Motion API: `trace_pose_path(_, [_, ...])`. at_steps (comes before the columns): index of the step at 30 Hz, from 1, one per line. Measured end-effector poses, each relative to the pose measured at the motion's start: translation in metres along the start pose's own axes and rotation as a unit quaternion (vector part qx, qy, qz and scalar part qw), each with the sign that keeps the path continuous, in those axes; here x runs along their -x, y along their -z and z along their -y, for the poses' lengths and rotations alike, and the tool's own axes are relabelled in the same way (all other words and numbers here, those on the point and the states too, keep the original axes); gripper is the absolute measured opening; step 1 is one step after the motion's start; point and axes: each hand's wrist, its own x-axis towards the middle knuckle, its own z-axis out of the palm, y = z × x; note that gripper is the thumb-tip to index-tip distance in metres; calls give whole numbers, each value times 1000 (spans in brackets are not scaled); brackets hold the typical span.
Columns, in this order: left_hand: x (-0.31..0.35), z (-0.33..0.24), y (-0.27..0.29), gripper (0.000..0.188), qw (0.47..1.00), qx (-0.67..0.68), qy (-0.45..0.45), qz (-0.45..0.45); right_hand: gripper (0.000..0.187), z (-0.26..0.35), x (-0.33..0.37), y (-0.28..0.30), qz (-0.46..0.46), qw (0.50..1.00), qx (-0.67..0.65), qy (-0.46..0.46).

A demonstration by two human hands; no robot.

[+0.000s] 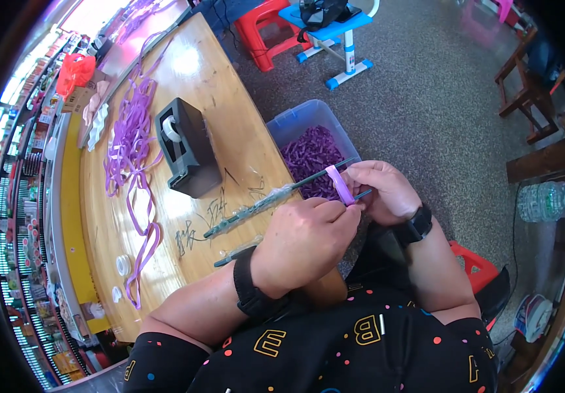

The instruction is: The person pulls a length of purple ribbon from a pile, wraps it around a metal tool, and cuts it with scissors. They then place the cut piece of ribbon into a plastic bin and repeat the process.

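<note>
dotted garment (335, 350) nearest, right hand (392, 193) partly hides translucent tub (341, 124).

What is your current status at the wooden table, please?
Left hand pinching shiny flat purple ribbon; right hand close beside, grip unclear. Ribbon spans two slim dark-green rods. Boxy black tape dispenser stands apart, not obstructing.

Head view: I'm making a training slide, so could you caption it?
Left hand and right hand meet at purple ribbon spanning two green rods, near a tub of purple pieces.
</note>
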Motion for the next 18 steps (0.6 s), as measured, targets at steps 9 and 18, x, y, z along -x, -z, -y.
trace_pose_path(9, [0,-1,2,16,1000,2,10,18,20,17,9,-8,14,996,91,18])
trace_pose_path(18, [0,-1,1,14,1000,2,16,18,12,-3,-7,4,21,999,44,-2])
